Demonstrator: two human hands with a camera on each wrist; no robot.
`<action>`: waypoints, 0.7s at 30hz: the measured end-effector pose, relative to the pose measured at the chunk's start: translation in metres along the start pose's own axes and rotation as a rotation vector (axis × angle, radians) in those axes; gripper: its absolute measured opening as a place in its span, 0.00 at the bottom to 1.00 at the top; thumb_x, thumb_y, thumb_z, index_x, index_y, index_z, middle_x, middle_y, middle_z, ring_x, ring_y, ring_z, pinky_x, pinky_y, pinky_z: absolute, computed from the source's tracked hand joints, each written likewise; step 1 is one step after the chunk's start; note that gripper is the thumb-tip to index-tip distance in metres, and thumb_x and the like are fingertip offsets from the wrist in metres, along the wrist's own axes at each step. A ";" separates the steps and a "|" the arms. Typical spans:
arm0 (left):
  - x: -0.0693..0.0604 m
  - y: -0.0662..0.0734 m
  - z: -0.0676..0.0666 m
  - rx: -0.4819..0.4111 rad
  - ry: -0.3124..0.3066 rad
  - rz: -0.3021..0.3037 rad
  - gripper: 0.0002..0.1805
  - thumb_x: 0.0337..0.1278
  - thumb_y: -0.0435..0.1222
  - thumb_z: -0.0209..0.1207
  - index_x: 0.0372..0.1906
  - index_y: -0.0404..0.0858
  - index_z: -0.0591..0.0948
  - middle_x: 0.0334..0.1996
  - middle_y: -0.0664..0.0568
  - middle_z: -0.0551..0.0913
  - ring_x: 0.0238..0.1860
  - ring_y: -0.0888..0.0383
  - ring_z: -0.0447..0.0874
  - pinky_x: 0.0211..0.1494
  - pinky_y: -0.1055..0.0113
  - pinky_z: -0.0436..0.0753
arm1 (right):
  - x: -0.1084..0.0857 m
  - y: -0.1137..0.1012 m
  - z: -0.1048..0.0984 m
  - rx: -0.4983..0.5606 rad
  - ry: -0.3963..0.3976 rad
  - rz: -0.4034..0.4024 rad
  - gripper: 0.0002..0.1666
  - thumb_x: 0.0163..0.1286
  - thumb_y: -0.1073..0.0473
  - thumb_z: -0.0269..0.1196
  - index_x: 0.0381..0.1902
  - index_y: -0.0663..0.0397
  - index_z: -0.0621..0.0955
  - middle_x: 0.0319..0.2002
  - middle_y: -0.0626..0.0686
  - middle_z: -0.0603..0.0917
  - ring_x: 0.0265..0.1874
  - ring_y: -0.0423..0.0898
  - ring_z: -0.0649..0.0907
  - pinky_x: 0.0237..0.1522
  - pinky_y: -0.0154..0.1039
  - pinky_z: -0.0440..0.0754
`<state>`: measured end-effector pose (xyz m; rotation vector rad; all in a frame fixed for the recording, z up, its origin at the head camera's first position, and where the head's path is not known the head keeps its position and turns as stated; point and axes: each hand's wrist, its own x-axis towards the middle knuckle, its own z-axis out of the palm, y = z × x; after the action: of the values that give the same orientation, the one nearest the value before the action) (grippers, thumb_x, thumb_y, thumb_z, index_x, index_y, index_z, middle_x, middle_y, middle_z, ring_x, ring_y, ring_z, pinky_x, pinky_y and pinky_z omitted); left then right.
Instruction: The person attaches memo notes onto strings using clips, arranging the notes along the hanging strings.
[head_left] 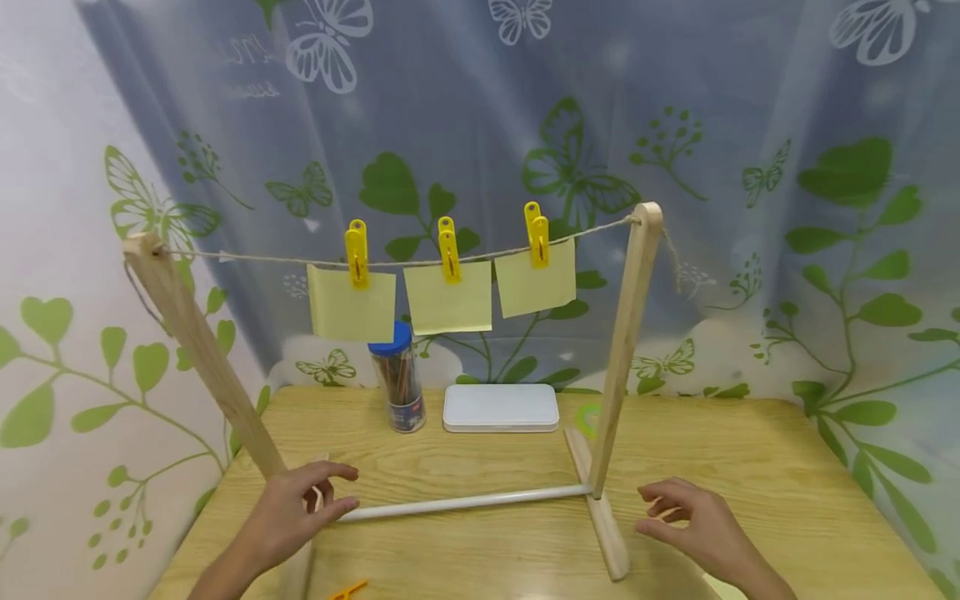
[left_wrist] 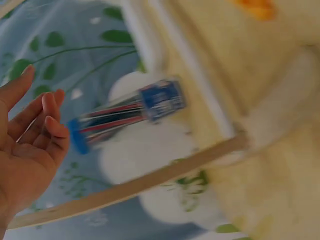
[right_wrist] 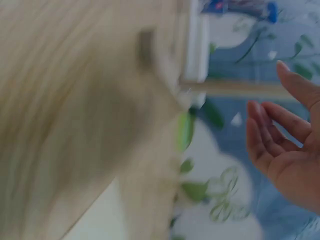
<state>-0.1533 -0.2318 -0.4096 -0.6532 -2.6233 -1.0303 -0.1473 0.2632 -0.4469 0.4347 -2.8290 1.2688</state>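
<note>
Three yellow notes hang from a string between two wooden posts, the left note (head_left: 352, 304), the middle note (head_left: 448, 298) and the right note (head_left: 536, 279), each under a yellow clip, such as the middle clip (head_left: 448, 250). My left hand (head_left: 288, 517), fingers loosely bent and holding nothing, is by the foot of the left post (head_left: 217, 367). To the right of the right post (head_left: 624, 350) is my right hand (head_left: 697, 529), also empty with relaxed fingers. Both wrist views show the left hand (left_wrist: 32, 145) and right hand (right_wrist: 290, 140) with nothing in their fingers.
A white rod (head_left: 472, 502) joins the posts low down. Behind it stand a blue-lidded jar of pencils (head_left: 399, 379) and a white case (head_left: 501, 407), with a green roll (head_left: 588, 419) beside the right post. An orange clip (head_left: 349, 591) lies at the front edge, pale paper (head_left: 723, 588) at front right.
</note>
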 end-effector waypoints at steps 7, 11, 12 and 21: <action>-0.018 -0.022 0.021 -0.059 -0.186 -0.112 0.16 0.52 0.42 0.66 0.44 0.37 0.83 0.36 0.49 0.85 0.28 0.74 0.73 0.26 0.74 0.73 | -0.015 0.041 -0.022 -0.225 -0.073 0.243 0.33 0.57 0.48 0.69 0.53 0.67 0.77 0.49 0.61 0.81 0.40 0.52 0.82 0.37 0.43 0.83; -0.027 -0.032 0.036 -0.133 -0.301 -0.155 0.22 0.51 0.44 0.66 0.46 0.31 0.81 0.36 0.46 0.83 0.31 0.70 0.75 0.27 0.73 0.74 | -0.021 0.061 -0.031 -0.296 -0.105 0.293 0.38 0.56 0.46 0.69 0.53 0.72 0.75 0.48 0.64 0.80 0.42 0.55 0.81 0.38 0.48 0.82; -0.030 -0.036 0.039 -0.145 -0.323 -0.147 0.23 0.51 0.43 0.67 0.46 0.30 0.80 0.36 0.45 0.83 0.32 0.69 0.74 0.27 0.74 0.74 | -0.023 0.065 -0.033 -0.313 -0.105 0.293 0.38 0.56 0.46 0.69 0.53 0.73 0.75 0.47 0.65 0.80 0.42 0.55 0.81 0.38 0.49 0.82; -0.045 -0.056 0.056 -0.099 -0.475 -0.068 0.28 0.46 0.43 0.70 0.45 0.25 0.77 0.38 0.45 0.82 0.35 0.63 0.77 0.38 0.72 0.79 | -0.036 0.102 -0.041 -0.437 -0.166 0.306 0.40 0.52 0.45 0.71 0.45 0.78 0.76 0.40 0.66 0.82 0.40 0.63 0.80 0.43 0.56 0.79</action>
<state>-0.1454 -0.2441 -0.4997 -0.9377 -3.0271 -1.1484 -0.1433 0.3666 -0.4985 0.0978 -3.2826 0.6188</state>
